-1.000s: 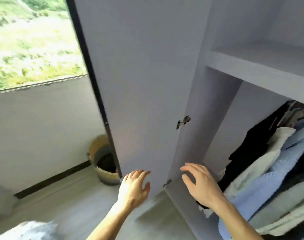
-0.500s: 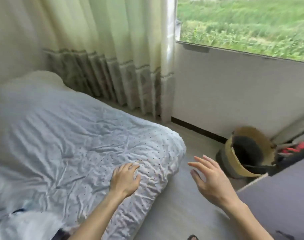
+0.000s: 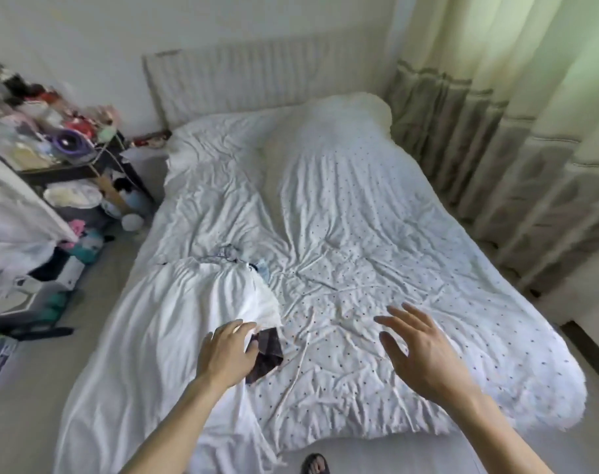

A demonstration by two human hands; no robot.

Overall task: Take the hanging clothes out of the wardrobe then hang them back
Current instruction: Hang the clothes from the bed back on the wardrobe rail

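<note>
One white garment (image 3: 188,302) | under left hand (image 3: 228,352) | right hand (image 3: 424,354) apart

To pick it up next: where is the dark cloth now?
The dark cloth lies on the bed, low centre in the head view, by the white garment and the left hand.

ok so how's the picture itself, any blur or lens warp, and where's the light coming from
Head view: soft daylight filters through the curtains on the right, tinting them greenish, no glare or hard shadows; the wide lens bows the bed and headboard; the cluttered shelf at the left edge is smeared, while the left hand and right hand look fairly sharp.
</note>
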